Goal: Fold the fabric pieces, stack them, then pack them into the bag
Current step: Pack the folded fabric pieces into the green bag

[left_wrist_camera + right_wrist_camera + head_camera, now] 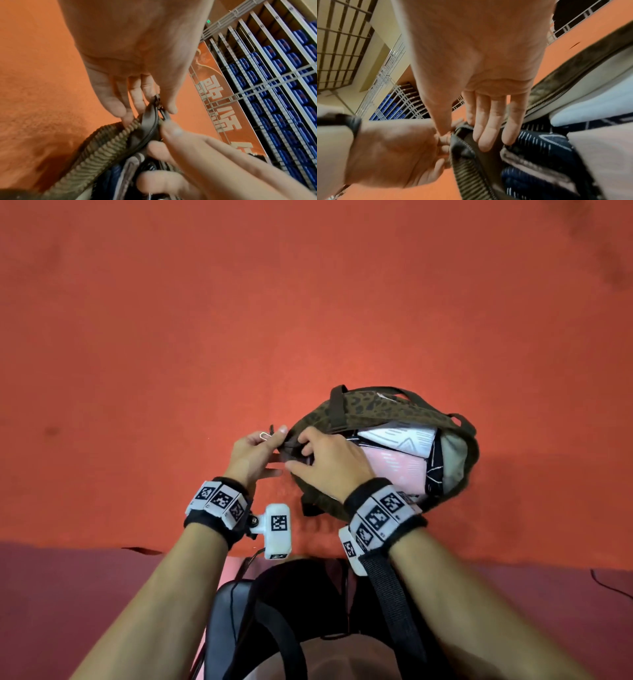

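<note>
An olive, leopard-print corduroy bag (376,409) lies open on the orange-red table (171,371). Inside it sit folded fabric pieces: a white patterned one (397,440), a pink one (397,470) and a dark navy one (433,470). My left hand (279,450) pinches the left end of the bag's zipper (154,121) between thumb and fingers. My right hand (298,451) meets it there, its fingers (488,128) lying over the zipper edge and its thumb against the outside. A small metal ring (263,435) shows by my left thumb.
The bag's dark straps (337,405) loop over its far side. A darker red strip (85,594) runs along the table's near edge, with a thin cable (609,587) at right. Wire shelving with blue items (274,81) stands beyond the table.
</note>
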